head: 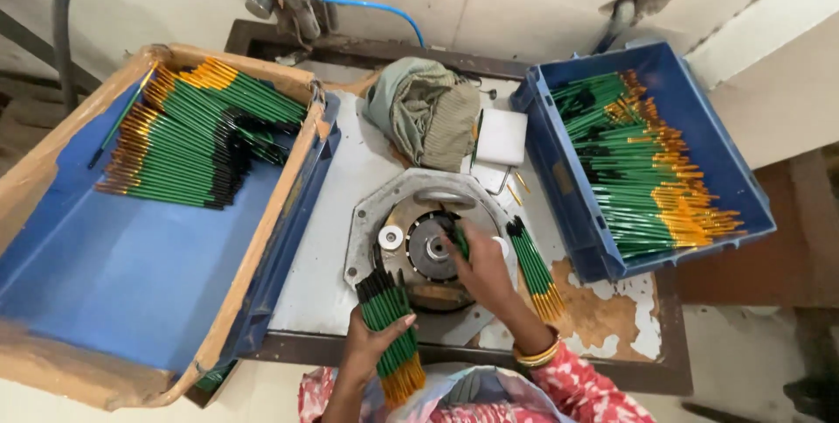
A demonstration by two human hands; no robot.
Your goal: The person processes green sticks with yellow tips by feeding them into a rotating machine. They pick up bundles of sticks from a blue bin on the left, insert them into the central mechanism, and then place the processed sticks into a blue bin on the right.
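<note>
Red-and-white patterned sleeve [581,392], soft cloth, at the lower edge, with gold bangles [537,355] on the wrist above it.

Left hand [371,344]: grip closed around a bundle of green brushes [393,331], thin round sticks with black tips fanning up and gold ends pointing down, held over the counter's near edge.

Right hand [481,270]: fingertips pinched on a single green brush [460,239], set against the round metal machine head [430,248], a dark steel disc inside a grey cast plate of angular outline.

White roller [391,237]: small, smooth, just left of the disc.

Loose green brushes [535,267]: a small row lying on the counter [336,213] right of the plate; painted surface there is chipped, brown showing through.

Left bin [131,274]: blue plastic lined with worn brown cardboard rim, brushes stacked in its far corner.

Right bin [725,169]: blue plastic, rectangular, brushes heaped with gold ends to the right.

Folded olive cloth [428,108] and a white box [501,136]: behind the plate.

Blue hose [376,8]: thin, along the wall.
</note>
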